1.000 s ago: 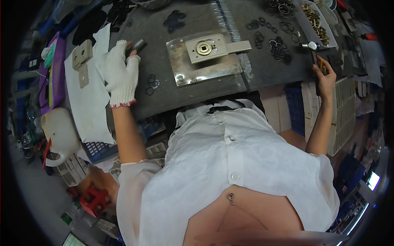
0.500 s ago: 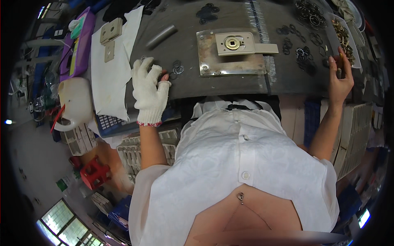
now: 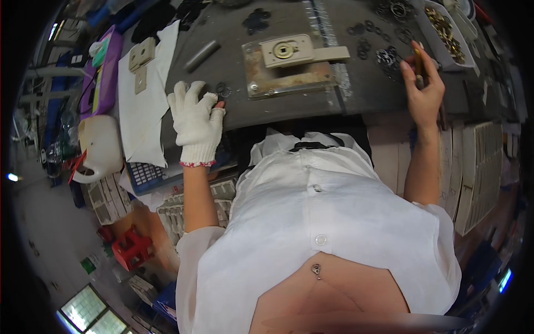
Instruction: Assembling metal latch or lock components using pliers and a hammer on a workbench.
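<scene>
My left hand (image 3: 196, 119), in a white knitted glove with one bare fingertip showing, lies at the table's near edge with its fingers spread, holding nothing. Just past its thumb are some small dark rings (image 3: 222, 89). In the middle, a beige metal lock part (image 3: 300, 52) with a round brass disc and a square hole sits on a worn steel plate (image 3: 289, 83). My bare right hand (image 3: 425, 97) is raised at the right, pinching a slim brass-coloured pin (image 3: 419, 65) between thumb and fingers. Its lower end is hidden by the hand.
A white tray (image 3: 468, 60) of brass pieces stands at the right, near piles of black rings (image 3: 384, 58). A grey metal cylinder (image 3: 201, 55) and beige plates (image 3: 142, 54) on white paper (image 3: 129, 125) lie left. Beyond are a purple bin (image 3: 111, 72) and plastic jug (image 3: 103, 139).
My right hand has moved left, away from the tray of brass pieces, with the brass pin now plainly visible in it. My left hand's fingers have spread slightly. The whole view has shifted a little.
</scene>
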{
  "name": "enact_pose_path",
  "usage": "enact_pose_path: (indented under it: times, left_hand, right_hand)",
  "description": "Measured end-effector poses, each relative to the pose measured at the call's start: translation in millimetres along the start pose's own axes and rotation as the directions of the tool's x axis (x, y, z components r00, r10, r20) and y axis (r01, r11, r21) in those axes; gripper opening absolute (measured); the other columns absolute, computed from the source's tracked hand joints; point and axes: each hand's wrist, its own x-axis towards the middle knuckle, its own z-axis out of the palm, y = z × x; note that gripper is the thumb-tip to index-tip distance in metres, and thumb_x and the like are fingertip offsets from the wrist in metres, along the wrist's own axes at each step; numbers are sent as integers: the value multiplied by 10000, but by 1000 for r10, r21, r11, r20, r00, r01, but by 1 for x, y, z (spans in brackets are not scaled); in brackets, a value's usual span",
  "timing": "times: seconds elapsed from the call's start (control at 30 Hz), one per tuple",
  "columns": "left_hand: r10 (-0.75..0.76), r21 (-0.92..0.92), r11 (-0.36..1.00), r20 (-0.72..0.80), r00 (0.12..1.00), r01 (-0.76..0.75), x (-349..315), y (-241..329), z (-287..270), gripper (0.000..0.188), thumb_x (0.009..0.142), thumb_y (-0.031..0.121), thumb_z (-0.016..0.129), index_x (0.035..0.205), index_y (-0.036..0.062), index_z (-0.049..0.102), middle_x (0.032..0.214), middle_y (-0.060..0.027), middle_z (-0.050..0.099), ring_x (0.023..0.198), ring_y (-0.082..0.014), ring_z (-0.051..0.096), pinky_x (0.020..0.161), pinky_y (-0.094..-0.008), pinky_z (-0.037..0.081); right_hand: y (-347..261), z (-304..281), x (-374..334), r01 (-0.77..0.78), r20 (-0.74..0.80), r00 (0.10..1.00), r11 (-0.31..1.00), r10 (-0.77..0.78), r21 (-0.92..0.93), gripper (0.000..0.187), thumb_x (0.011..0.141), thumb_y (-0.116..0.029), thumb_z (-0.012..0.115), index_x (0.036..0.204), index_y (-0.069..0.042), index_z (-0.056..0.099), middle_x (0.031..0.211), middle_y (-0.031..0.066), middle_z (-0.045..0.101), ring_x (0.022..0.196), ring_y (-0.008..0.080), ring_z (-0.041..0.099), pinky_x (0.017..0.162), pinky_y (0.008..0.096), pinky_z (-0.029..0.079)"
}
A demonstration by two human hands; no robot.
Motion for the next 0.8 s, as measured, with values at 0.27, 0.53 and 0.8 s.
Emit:
enact_pose_path:
  times: [0.27, 0.53, 0.8]
  left_hand:
    - [-188, 22, 982, -11, 982, 188, -12, -49, 8, 243, 757, 189, 693, 958, 52, 700, 1191, -125, 622, 1130, -331, 523, 986, -428, 408]
    - [-62, -66, 996, -36, 997, 59, -10, -54, 11, 104, 745, 101, 685, 831, 63, 643, 938, -81, 666, 939, -276, 582, 865, -408, 406]
    - [-290, -171, 947, -104, 951, 271, -17, -61, 14, 122, 742, 52, 673, 860, 32, 649, 863, -96, 643, 850, -287, 578, 802, -394, 454]
  right_hand:
    - [-1, -4, 1, -32, 50, 998, 999, 31, 20, 490, 874, -106, 719, 1341, -72, 575, 1059, 50, 625, 932, 110, 581, 845, 263, 488]
    - [-44, 50, 24, 362, 389, 858, 932, -336, 6, 295, 881, -167, 703, 1160, -76, 681, 1194, 106, 587, 1093, 238, 575, 947, 367, 458]
    - [-78, 116, 72, 542, 722, 571, 840, -390, 25, 153, 789, -87, 684, 909, 7, 704, 1003, 175, 514, 997, 326, 517, 873, 405, 429]
